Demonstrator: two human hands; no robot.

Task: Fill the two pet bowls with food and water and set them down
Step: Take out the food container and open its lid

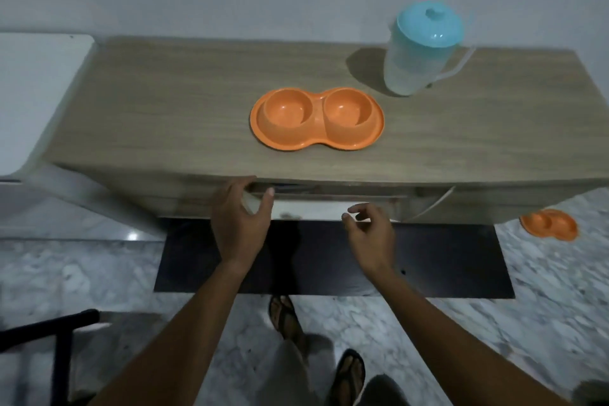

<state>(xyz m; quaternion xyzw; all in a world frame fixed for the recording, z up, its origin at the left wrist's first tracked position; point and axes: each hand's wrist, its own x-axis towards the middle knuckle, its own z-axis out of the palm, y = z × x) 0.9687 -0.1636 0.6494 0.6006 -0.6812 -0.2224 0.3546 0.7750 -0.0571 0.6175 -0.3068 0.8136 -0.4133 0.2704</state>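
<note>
An orange double pet bowl (317, 138) sits on the wooden cabinet top (164, 102), both wells empty. A clear water jug with a blue lid (418, 53) stands behind it to the right. A second orange double bowl (548, 224) lies on the floor at the right. My left hand (240, 217) grips the left end of a white drawer front (309, 206) just under the cabinet top; the drawer is slightly pulled out. My right hand (369, 231) hovers at the drawer's lower edge, fingers curled and apart, holding nothing.
A white appliance (29, 99) stands left of the cabinet. A dark mat (445, 260) lies on the marble floor in front. A black chair frame (49, 333) is at the lower left. My sandalled feet (290, 320) stand near the mat.
</note>
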